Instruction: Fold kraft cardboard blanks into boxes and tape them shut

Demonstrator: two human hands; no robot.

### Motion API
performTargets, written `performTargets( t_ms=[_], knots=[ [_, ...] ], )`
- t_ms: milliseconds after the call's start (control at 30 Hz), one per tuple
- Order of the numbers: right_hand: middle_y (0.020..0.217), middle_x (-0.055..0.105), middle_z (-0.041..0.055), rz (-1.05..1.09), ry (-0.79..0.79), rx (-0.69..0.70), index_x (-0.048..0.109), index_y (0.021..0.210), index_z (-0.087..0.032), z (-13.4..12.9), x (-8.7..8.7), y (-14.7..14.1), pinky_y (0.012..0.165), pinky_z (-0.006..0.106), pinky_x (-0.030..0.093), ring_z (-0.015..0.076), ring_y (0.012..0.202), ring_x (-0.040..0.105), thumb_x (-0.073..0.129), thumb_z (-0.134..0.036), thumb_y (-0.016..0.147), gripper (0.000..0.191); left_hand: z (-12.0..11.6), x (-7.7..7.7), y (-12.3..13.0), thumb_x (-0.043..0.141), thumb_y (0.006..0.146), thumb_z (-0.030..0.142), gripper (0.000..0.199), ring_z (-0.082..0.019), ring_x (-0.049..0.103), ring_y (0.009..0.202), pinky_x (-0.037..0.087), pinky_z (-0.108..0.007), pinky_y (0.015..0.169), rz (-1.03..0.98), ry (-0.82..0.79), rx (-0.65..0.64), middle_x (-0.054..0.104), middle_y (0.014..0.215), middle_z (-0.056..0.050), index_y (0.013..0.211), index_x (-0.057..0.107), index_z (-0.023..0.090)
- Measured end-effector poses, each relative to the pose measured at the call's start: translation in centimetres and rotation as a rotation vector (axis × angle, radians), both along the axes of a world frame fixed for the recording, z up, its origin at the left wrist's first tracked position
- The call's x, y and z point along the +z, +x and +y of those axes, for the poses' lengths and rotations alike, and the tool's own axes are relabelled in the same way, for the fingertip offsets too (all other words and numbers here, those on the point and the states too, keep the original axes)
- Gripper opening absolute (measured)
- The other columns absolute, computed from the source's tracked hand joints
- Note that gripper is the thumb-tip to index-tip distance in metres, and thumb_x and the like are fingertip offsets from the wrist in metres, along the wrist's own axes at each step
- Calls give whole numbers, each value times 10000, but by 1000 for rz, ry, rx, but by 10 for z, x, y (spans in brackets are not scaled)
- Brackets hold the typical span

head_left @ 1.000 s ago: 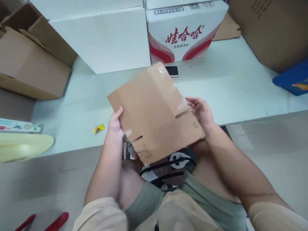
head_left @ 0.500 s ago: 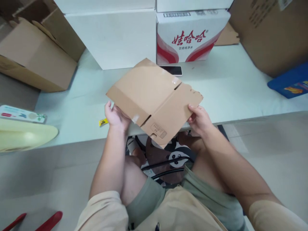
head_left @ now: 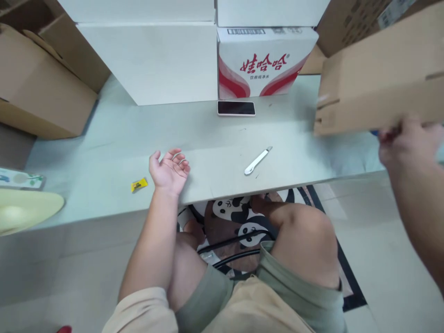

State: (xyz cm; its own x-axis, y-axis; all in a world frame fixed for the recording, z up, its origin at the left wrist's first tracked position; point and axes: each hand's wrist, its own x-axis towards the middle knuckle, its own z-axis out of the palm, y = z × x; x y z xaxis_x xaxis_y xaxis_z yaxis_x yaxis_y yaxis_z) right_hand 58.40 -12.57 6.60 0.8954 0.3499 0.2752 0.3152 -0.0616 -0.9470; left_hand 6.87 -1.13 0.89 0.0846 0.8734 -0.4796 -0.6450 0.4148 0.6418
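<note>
A flattened brown cardboard piece point(head_left: 378, 78) is held up at the far right, its lower edge gripped by my right hand point(head_left: 411, 138), which is somewhat blurred. My left hand point(head_left: 170, 172) rests palm up near the front edge of the table point(head_left: 208, 134), fingers loosely apart and nothing in them. Between the two hands lies a white utility knife point(head_left: 258, 161) with its tip pointing up and right. A small yellow packet point(head_left: 139, 185) sits just left of my left hand.
White boxes point(head_left: 156, 60) and a white box with red lettering point(head_left: 263, 64) line the back. A phone point(head_left: 236, 108) lies before them. Brown cartons point(head_left: 45, 83) stand at the left, near a pale green curved object point(head_left: 31, 208). Another large carton point(head_left: 347, 23) stands at the back right.
My right hand has carried the cardboard from the middle to the far right. My left hand has let go of it. The utility knife on the table has come into sight.
</note>
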Motion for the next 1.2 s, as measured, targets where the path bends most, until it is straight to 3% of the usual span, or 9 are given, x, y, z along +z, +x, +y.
performTargets(
  t_ms=[100,200,267,500,700,833,933,1100,1200],
  knots=[
    [821,652,24,165,-85,34,460,729,-261,72,21,26,570,340,475,138,720,642,608,-296,883,216,4,-3,1,347,913,540,464,-140,559,427,450,-236,415,6,-9,-1,586,561,-23,776,614,187],
    [821,642,37,248,-327,169,508,812,-275,104,17,3,609,345,521,152,722,634,582,-273,910,122,7,-3,3,318,921,538,485,-134,540,420,435,-231,408,-8,-8,3,566,551,-20,749,606,187],
    [830,654,30,169,-513,350,541,936,-266,100,0,-35,624,325,514,135,667,616,521,-228,921,45,9,-2,4,333,917,549,482,-128,532,418,428,-228,411,-20,-5,-4,559,550,-16,739,601,190],
    [777,725,-2,-195,-993,959,551,1334,-272,47,-43,-174,632,299,493,152,588,618,564,-335,895,443,3,6,1,342,921,537,471,-117,515,415,403,-224,415,-79,3,-2,545,548,-6,725,595,191],
    [719,724,12,-481,-1241,1141,694,1001,-223,43,-45,-230,812,336,506,184,662,690,452,-416,918,320,-13,12,-21,364,924,523,465,-97,515,418,387,-212,423,-196,41,44,540,555,7,710,599,184],
    [664,699,10,-562,-1117,1056,664,906,-225,56,-37,-259,719,320,492,194,687,681,493,-426,867,267,-18,13,-47,354,941,504,469,-85,507,420,382,-201,419,-292,95,91,534,541,8,709,605,182],
    [685,678,-17,-383,-880,1112,560,911,-229,73,-29,-297,633,289,485,162,634,660,597,-413,800,218,-21,15,-68,394,935,525,463,-86,500,414,383,-207,414,-347,124,130,535,536,5,705,604,183],
    [827,720,-42,31,-566,1202,396,1037,-274,127,-19,-391,630,291,541,153,672,698,694,-281,717,438,-20,18,-102,383,945,529,470,-80,484,415,372,-214,434,-424,128,205,517,541,16,699,590,187],
    [772,674,-58,31,-525,1249,474,949,-248,170,-12,-460,663,269,548,114,655,658,636,-114,706,321,-19,18,-117,366,951,513,461,-77,473,426,365,-213,452,-475,116,250,498,543,21,708,582,187]
  ],
)
